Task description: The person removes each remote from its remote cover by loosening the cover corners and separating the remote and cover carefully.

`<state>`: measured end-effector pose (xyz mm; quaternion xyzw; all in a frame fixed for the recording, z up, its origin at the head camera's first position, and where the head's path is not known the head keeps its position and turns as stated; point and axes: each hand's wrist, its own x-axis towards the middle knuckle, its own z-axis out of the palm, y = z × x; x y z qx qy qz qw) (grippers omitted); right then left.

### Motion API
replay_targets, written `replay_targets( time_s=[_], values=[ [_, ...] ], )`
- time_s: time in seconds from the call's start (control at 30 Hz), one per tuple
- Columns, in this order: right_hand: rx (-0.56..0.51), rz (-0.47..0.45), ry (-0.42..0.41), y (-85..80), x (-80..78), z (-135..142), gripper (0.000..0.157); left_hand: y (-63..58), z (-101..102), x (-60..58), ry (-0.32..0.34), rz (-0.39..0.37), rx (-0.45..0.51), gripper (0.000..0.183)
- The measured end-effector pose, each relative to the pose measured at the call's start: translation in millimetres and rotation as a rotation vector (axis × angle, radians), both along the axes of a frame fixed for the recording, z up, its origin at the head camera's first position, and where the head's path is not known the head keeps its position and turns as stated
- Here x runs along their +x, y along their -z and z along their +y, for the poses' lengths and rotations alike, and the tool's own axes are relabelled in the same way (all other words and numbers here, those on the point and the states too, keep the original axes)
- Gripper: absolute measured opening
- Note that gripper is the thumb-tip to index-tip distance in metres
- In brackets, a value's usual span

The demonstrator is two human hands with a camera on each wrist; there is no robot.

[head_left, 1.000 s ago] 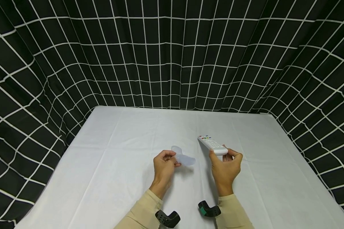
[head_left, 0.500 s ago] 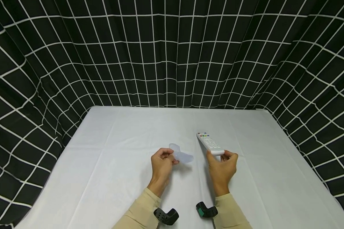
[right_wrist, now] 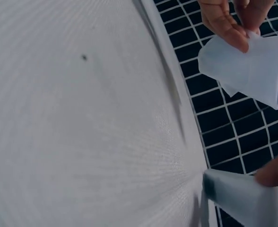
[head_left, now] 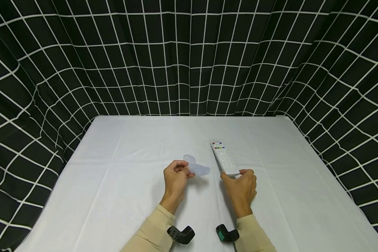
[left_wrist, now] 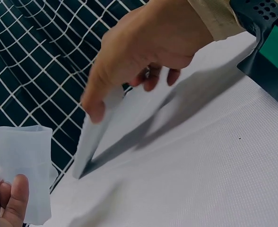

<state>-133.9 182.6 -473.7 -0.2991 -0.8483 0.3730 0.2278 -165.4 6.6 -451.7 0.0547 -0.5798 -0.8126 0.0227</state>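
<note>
In the head view, my left hand pinches a limp, translucent whitish sleeve by its left side, above the table. The left wrist view shows this sleeve upright, with an open mouth at its top. My right hand grips a white remote control at its near end, thumb on the left edge and fingers on the right. Its buttons face up, some of them coloured, and its far end points away. In the left wrist view the remote slants, its far end at or close to the cloth.
A white cloth covers the table. Black curtains with a white grid stand around its back and sides. Black wrist devices sit at both beige sleeves.
My right hand has lowered the near end of the remote and turned it slightly, so its face shows more. My left hand keeps its pinch on the sleeve. The head view has shifted slightly.
</note>
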Motion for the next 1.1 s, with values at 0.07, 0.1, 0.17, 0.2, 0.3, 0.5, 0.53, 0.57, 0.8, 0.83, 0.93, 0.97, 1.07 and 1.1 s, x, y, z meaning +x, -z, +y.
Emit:
replay_targets(
  time_s=[0.07, 0.1, 0.17, 0.2, 0.3, 0.5, 0.53, 0.57, 0.8, 0.83, 0.93, 0.97, 1.07, 1.1],
  values=[
    [0.023, -0.096, -0.018, 1.6, 1.3, -0.6, 0.061, 0.7, -0.4, 0.1, -0.001, -0.002, 0.002, 0.013],
    [0.034, -0.137, -0.029, 2.6, 2.0, -1.0, 0.061, 1.2, -0.5, 0.1, -0.002, -0.007, 0.005, 0.013],
    [0.054, -0.197, -0.046, 5.3, 3.1, -1.9, 0.06, 2.2, -0.7, 0.5, -0.006, -0.013, 0.007, 0.013],
    [0.065, -0.214, -0.051, 6.4, 3.7, -2.3, 0.06, 2.8, -0.7, 0.7, -0.008, -0.016, 0.006, 0.012],
    [0.101, -0.24, -0.063, 10.5, 4.5, -3.8, 0.06, 4.3, -1.1, 1.1, -0.013, -0.021, 0.007, 0.012],
    [0.179, -0.256, -0.086, 17.0, 5.4, -5.6, 0.063, 6.0, -2.5, 1.0, -0.011, -0.018, 0.009, 0.012],
    [0.187, -0.254, -0.085, 17.5, 5.1, -5.8, 0.063, 6.3, -2.8, 0.7, -0.01, -0.016, 0.011, 0.013],
    [0.193, -0.252, -0.084, 18.1, 4.9, -6.1, 0.064, 6.5, -3.1, 0.4, -0.009, -0.014, 0.013, 0.013],
    [0.21, -0.203, -0.083, 21.5, 4.9, -6.9, 0.068, 9.1, -5.1, -1.9, -0.002, -0.012, 0.004, 0.012],
    [0.213, -0.193, -0.084, 21.9, 4.7, -6.9, 0.068, 9.6, -5.3, -2.3, -0.002, -0.013, 0.002, 0.012],
    [0.22, -0.17, -0.09, 22.9, 4.4, -7.0, 0.067, 10.8, -5.3, -3.4, -0.004, -0.013, 0.003, 0.012],
    [0.221, -0.164, -0.093, 23.0, 4.4, -6.9, 0.067, 11.3, -5.2, -3.8, -0.006, -0.014, 0.006, 0.012],
    [0.209, -0.149, -0.11, 22.8, 4.3, -6.7, 0.068, 11.7, -5.7, -4.7, -0.004, -0.014, 0.011, 0.012],
    [0.205, -0.147, -0.118, 22.5, 4.4, -6.6, 0.069, 11.9, -6.2, -5.2, 0.001, -0.016, 0.013, 0.012]
  ],
)
